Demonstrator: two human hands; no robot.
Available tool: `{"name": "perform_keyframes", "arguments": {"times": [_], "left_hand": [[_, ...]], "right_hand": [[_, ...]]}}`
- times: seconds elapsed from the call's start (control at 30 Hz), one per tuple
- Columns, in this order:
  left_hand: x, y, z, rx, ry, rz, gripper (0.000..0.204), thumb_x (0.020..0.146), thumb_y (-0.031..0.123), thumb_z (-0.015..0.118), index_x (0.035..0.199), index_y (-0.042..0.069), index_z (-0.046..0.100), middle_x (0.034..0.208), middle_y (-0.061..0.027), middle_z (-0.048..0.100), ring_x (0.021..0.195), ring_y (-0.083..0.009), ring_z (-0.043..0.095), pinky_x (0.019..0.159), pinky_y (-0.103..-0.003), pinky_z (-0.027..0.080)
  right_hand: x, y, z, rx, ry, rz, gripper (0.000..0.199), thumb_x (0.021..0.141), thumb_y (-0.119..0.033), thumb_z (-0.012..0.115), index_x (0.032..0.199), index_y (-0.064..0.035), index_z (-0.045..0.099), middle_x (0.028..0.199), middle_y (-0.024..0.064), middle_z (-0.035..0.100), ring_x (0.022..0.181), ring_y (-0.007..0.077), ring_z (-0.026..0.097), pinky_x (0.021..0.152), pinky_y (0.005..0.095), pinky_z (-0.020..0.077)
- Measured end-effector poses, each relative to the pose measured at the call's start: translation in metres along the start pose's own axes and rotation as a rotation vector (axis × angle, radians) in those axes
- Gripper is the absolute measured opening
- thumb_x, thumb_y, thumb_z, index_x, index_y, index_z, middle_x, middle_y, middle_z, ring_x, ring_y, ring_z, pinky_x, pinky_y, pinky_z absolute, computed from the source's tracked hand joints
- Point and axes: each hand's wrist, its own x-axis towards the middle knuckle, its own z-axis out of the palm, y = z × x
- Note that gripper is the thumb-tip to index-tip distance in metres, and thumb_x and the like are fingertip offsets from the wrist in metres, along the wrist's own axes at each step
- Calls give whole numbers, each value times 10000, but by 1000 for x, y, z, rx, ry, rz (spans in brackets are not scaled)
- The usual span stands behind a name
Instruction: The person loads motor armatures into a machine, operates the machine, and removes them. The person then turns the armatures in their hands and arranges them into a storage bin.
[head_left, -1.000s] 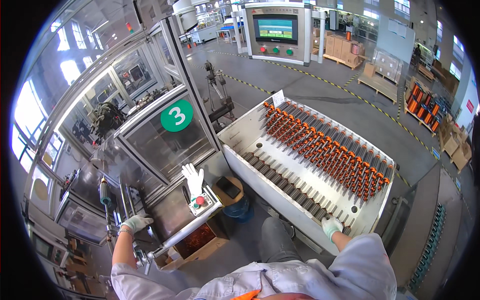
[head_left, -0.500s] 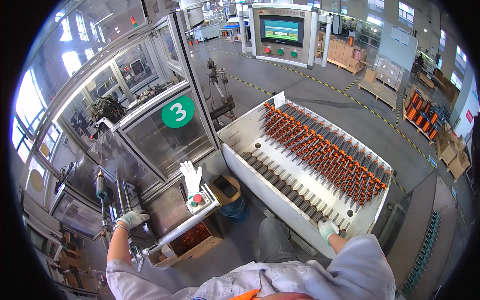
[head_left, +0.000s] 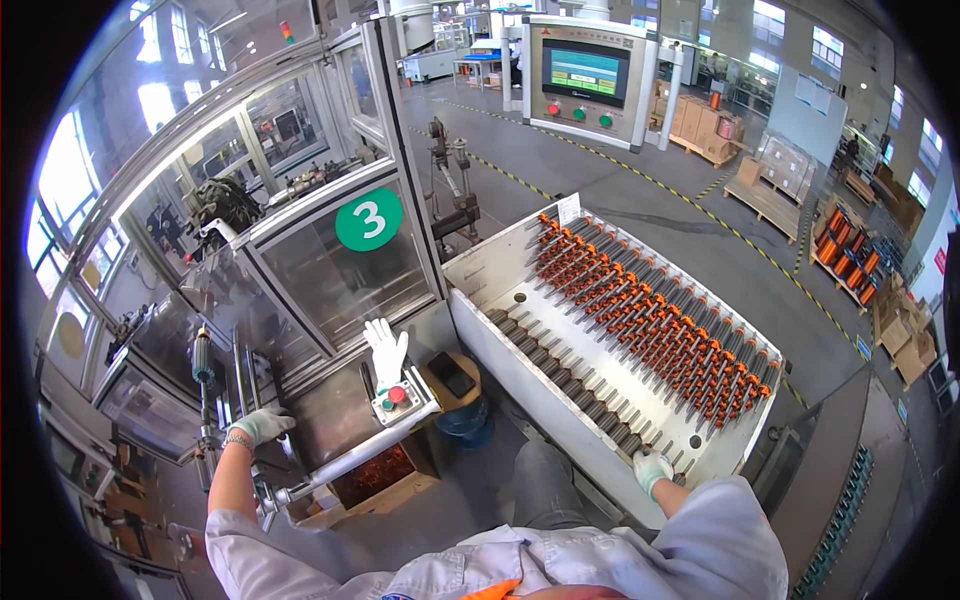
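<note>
My left hand (head_left: 263, 426), in a white glove, rests palm down on the machine's front-left edge beside metal rods, its fingers stretched to the right. Just beyond it a rotor with a teal core (head_left: 203, 362) sits upright on a shaft. My right hand (head_left: 653, 469), also gloved, reaches over the near wall of a white crate (head_left: 600, 459). Its fingers close around the end of a grey rotor (head_left: 630, 441) in the near row; the fingertips are partly hidden. Rotors with orange end pieces (head_left: 640, 305) fill the far side of the crate in slanted rows.
A spare white glove (head_left: 385, 350) stands by a button box (head_left: 397, 398) on the machine's corner. A dark phone (head_left: 452, 374) lies on a round stool. Below is a cardboard box (head_left: 385, 478). A control screen (head_left: 585, 75) stands behind the crate; teal parts (head_left: 845, 520) line the right.
The whole view has shifted slightly, with the far background moving right. Both hands stay at nearly the same places, the left on the machine and the right at the near row of rotors.
</note>
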Motion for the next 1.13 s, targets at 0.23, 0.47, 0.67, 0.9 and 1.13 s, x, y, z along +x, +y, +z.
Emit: {"name": "perform_keyframes", "arguments": {"times": [0.23, 0.47, 0.67, 0.9, 1.13], "left_hand": [[-61, 132, -71, -133, 122, 3, 347, 991, 250, 528, 1293, 113, 630, 1362, -162, 582, 1204, -296, 590, 1036, -336, 455], [-232, 184, -67, -789, 262, 17, 421, 962, 148, 616, 1342, -26, 565, 1212, -104, 667, 1082, -150, 628, 954, -284, 516], [-253, 199, -7, -740, 433, -7, 338, 883, 195, 661, 1143, -18, 688, 941, -114, 718, 851, -169, 675, 795, -306, 541], [-241, 193, 3, -479, 577, -4, 335, 888, 314, 627, 1082, 61, 730, 879, -124, 732, 798, -223, 705, 751, -340, 547], [-251, 191, -1, -554, 502, -75, 429, 888, 382, 619, 1119, 32, 711, 993, -175, 730, 928, -277, 689, 886, -361, 513]], "right_hand": [[4, 16, 0, -17, 35, -2, 459, 879, -407, 469, 1106, -92, 714, 1081, 275, 684, 1039, 438, 654, 934, 494, 500], [12, 9, 15, -45, -54, -131, 452, 941, -381, 414, 1176, -113, 693, 1176, 226, 682, 1015, 475, 657, 923, 516, 514], [54, 1, 26, 266, -278, -257, 474, 953, -404, 404, 1218, -117, 673, 1210, 220, 670, 1040, 466, 653, 941, 509, 508], [132, -23, 31, 541, -571, -438, 501, 966, -431, 393, 1266, -123, 649, 1251, 212, 656, 1069, 455, 649, 962, 500, 502], [143, -57, 86, 703, -900, -523, 526, 977, -454, 383, 1308, -128, 628, 1286, 205, 644, 1093, 446, 646, 981, 493, 497]]}}
